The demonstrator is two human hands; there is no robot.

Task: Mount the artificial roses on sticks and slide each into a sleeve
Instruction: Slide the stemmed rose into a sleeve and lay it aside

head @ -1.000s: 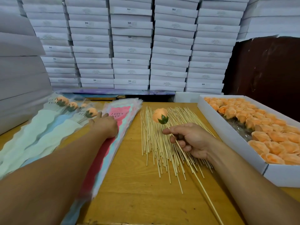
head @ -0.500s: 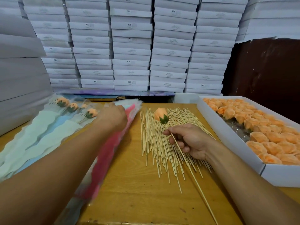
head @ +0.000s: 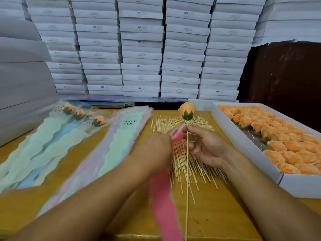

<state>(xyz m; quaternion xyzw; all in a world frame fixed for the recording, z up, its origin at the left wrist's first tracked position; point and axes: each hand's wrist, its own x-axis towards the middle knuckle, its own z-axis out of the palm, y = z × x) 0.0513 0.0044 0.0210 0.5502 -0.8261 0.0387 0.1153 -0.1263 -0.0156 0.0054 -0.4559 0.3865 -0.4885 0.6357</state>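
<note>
Holding the mounted rose [head: 186,111] upright: right hand [head: 206,146] pinches the stick [head: 187,171] just below the bloom, thumb and forefinger closed on it, other fingers [head: 195,150] loosely curled beside the stick. Stick's long axis runs near vertical in view, bloom at the far end, bare tip pointing back toward the person at the tabletop's [head: 217,214] near edge. Rose sits above the fingers, clear of them.

Left hand [head: 156,146] grips a pink sleeve [head: 165,197], motion-blurred. Sleeve's long axis is roughly parallel to the stick, just left of it, top end poking out near the right thumb. Can't tell whether sleeve and stick touch.

Containers: open white box [head: 243,141] on the right holds rows of loose orange rose heads [head: 286,140]. Pile of bare sticks [head: 182,162] lies on the tabletop under both hands. Left of it, a stack of empty sleeves [head: 121,136], top one printed "LOVE YOU". Far left, finished sleeved roses [head: 81,117], blooms at the far end. Stacked white boxes [head: 140,49] behind.
</note>
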